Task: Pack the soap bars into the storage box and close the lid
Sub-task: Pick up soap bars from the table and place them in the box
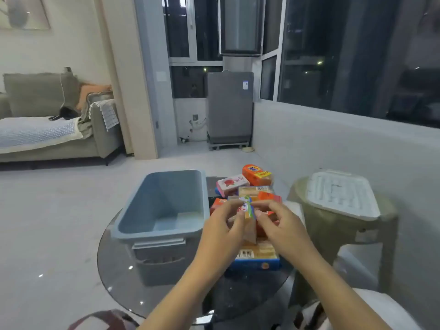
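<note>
A blue-grey storage box (pixel 133 222) stands open on the left of a round glass table, nothing visible inside. Right of it lies a pile of several wrapped soap bars (pixel 256 181), orange, pink and tan. My left hand (pixel 220 234) and my right hand (pixel 281 227) both grip one tan soap bar with a green and white label (pixel 248 210), held upright above the pile. A blue-edged pack (pixel 258 257) lies just under my hands. The white lid (pixel 342 195) rests on a stool to the right.
The glass table (pixel 114 265) has its rim close to the box's front. A beige plastic stool (pixel 357 234) stands right of the table. Behind are a sofa (pixel 47 120), a grey appliance (pixel 229 108) and dark windows. White tiled floor surrounds the table.
</note>
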### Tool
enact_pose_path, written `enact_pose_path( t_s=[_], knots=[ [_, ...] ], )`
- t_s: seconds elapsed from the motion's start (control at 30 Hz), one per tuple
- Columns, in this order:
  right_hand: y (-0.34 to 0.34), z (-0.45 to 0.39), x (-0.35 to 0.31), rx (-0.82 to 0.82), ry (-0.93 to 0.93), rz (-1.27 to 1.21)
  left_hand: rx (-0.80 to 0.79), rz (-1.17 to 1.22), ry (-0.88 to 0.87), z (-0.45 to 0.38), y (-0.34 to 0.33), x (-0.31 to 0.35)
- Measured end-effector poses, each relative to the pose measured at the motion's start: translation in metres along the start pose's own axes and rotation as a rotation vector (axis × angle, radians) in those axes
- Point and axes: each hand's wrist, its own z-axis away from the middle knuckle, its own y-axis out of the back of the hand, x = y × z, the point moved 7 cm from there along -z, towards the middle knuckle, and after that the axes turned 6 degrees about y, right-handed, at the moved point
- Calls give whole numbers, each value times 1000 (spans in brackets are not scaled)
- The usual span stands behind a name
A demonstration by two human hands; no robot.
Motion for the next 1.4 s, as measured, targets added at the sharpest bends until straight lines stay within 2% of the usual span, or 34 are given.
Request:
enact_pose_path(
  t_s=[0.27,0.4,0.53,0.73,0.9,1.1,1.4],
  knots=[
    [-23,-33,59,-44,-172,54,67,-23,124,-41,-25,-48],
    [-29,-41,79,8,-233,88,86,-39,202,-53,-31,-71],
    [-37,-39,85,69,-227,152,-26,87,355,-59,-44,-90],
    [-44,-38,89,53,-284,131,-56,257,470,-55,-51,-100],
    [-45,-26,86,125,-332,-30,-27,375,514,-45,-48,-97],
    [-26,-13,59,209,-296,-186,0,511,430,-29,-42,-71],
    [7,-33,-15,268,-150,-307,53,543,150,-40,0,-6]
  ],
)
